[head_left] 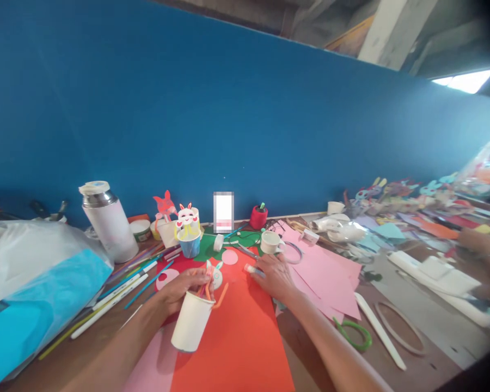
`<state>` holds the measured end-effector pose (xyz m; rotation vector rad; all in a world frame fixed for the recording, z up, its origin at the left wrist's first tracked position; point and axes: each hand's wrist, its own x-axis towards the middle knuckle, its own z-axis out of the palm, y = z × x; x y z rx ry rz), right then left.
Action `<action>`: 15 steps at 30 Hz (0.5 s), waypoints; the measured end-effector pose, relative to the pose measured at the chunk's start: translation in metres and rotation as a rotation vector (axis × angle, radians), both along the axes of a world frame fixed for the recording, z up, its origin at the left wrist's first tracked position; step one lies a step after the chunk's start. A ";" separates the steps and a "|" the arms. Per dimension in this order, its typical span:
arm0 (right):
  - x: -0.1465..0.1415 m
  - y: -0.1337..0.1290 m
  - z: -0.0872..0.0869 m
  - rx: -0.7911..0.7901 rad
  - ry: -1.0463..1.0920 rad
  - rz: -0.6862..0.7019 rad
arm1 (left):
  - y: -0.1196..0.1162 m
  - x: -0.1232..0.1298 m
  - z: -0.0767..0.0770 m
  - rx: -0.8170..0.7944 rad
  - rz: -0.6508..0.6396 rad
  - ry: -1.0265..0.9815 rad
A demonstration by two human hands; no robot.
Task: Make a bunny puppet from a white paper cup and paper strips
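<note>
A white paper cup [191, 322] is tilted over the red-orange paper [239, 337], with orange pipe cleaners [222, 296] at its mouth. Behind its rim, my left hand [188, 284] has its fingers closed on a small bunny cutout [216, 275] and the pipe cleaners. My right hand [274, 273] is closed round a small whitish tube [253, 270] at the upper right of the paper. Scissors [248, 251] lie just beyond it, beside a white cup [270, 242].
A steel flask [110, 223], markers [110, 298] and a plastic bag [36, 294] stand or lie left. Decorated cups [189, 242] are behind. Pink sheets [330, 272], a green ring [357, 336] and a white glue gun [445, 286] lie right. A person's blurred hand [479, 245] is far right.
</note>
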<state>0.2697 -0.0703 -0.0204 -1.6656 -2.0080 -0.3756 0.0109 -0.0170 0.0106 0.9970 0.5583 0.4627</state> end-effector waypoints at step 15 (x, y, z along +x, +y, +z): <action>-0.054 -0.033 0.026 -0.066 0.198 0.259 | -0.014 0.016 0.006 0.082 0.007 0.127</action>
